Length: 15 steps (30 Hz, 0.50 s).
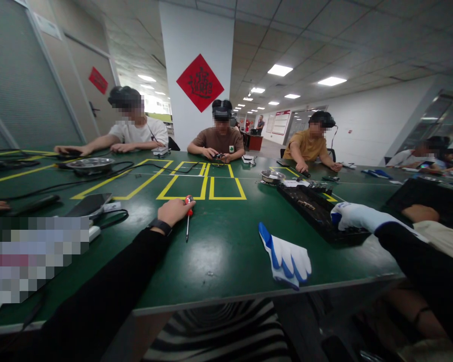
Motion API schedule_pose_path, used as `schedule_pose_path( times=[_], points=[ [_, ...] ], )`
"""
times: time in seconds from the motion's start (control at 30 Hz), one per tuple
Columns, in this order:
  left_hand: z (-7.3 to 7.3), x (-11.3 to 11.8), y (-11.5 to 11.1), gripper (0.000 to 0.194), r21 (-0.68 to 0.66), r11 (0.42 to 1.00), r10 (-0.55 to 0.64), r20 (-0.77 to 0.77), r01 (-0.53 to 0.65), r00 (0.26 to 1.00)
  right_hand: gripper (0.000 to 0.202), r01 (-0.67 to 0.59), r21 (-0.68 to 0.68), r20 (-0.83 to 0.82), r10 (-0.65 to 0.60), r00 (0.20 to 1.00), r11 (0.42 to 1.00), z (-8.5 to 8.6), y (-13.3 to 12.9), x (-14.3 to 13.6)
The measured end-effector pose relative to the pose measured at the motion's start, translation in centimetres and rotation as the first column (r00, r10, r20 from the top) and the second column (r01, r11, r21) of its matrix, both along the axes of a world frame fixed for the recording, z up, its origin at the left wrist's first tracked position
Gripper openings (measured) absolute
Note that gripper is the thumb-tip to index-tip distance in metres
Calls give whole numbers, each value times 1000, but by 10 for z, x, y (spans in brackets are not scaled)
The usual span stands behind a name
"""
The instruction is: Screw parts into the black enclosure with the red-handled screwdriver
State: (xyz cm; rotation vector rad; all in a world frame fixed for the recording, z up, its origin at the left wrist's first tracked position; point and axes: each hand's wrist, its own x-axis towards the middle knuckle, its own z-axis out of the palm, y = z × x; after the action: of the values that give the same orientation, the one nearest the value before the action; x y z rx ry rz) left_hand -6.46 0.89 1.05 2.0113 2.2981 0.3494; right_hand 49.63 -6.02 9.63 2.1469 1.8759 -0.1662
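My left hand (172, 213), bare and with a dark band on the wrist, is closed around the red handle of a screwdriver (189, 213). Its shaft points toward me, just over or on the green table. On my right hand (353, 217) is a white and blue work glove. It reaches down into a long black tray-like case (305, 212), fingers curled; what they hold, if anything, is hidden. A second white and blue glove (287, 259) lies loose near the table's front edge, between my hands.
Yellow tape (228, 197) marks rectangles on the green table (226, 231). Cables and a dark flat tool (88, 205) lie to the left. Metal bowls (272, 176) stand farther back. Several people sit around the table; a person's hand (421, 213) is close by my right arm.
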Motion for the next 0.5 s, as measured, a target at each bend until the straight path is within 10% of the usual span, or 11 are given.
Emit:
schedule_pose_path(
  times=[0.5],
  points=[
    [0, 0, 1, 73, 5, 1000, -6, 1, 6, 1000, 43, 52, 297, 52, -71, 996, 954, 1, 14, -1]
  ],
)
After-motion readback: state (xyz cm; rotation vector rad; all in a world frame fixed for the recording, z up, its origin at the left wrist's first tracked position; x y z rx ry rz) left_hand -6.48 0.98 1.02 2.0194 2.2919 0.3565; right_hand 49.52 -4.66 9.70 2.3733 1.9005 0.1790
